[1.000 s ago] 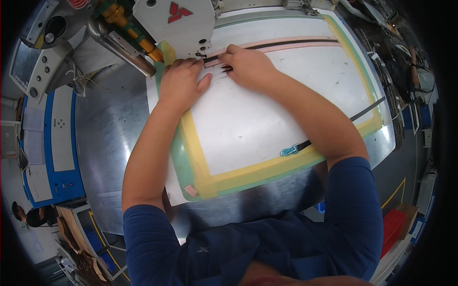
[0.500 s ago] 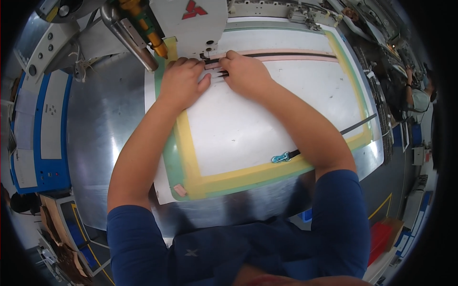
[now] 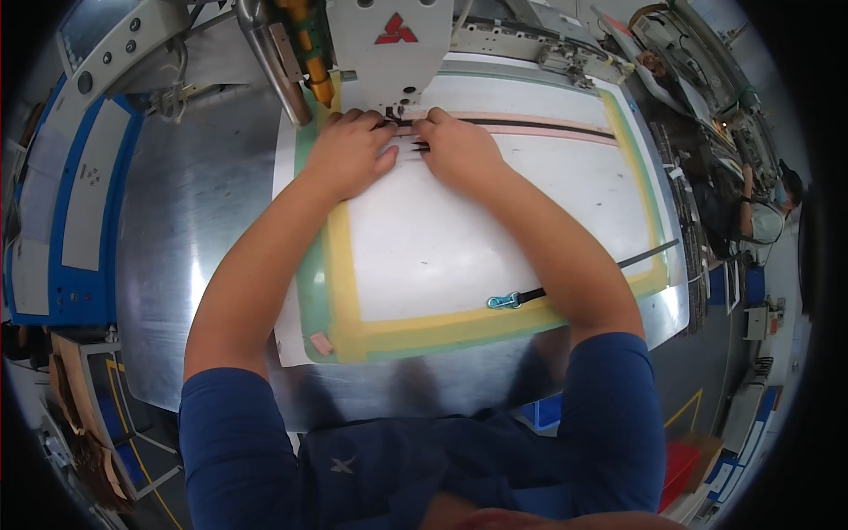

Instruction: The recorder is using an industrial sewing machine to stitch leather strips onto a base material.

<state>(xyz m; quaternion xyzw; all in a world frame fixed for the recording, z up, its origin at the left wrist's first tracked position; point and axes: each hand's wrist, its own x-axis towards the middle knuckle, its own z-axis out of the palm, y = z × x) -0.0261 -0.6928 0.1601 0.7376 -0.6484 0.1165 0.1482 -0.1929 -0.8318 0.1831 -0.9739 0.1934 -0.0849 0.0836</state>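
Note:
My left hand (image 3: 352, 153) rests fingertips on the near end of a black strap (image 3: 539, 127) laid along pink guide strips beneath the machine head (image 3: 389, 57), its thumb spread apart. My right hand (image 3: 458, 155) is closed round a dark pointed tool (image 3: 420, 146), probably tweezers, with fingertips at the same strap. A white template sheet (image 3: 415, 230) edged with yellow (image 3: 415, 331) and green tape lies underneath. Nearer my right forearm, a second dark strap (image 3: 645, 254) carries a turquoise clasp (image 3: 503, 300).
A gold cylinder (image 3: 314, 71) and steel tube (image 3: 278, 75) hang left of the machine head. A blue-framed panel (image 3: 95, 208) stands left of the metal table (image 3: 177, 247). A co-worker (image 3: 751, 216) is at equipment on the right.
The camera's view has shifted, so machine and sheet sit lower in the picture. My hands stay at the strap under the head. The co-worker on the right shows more fully.

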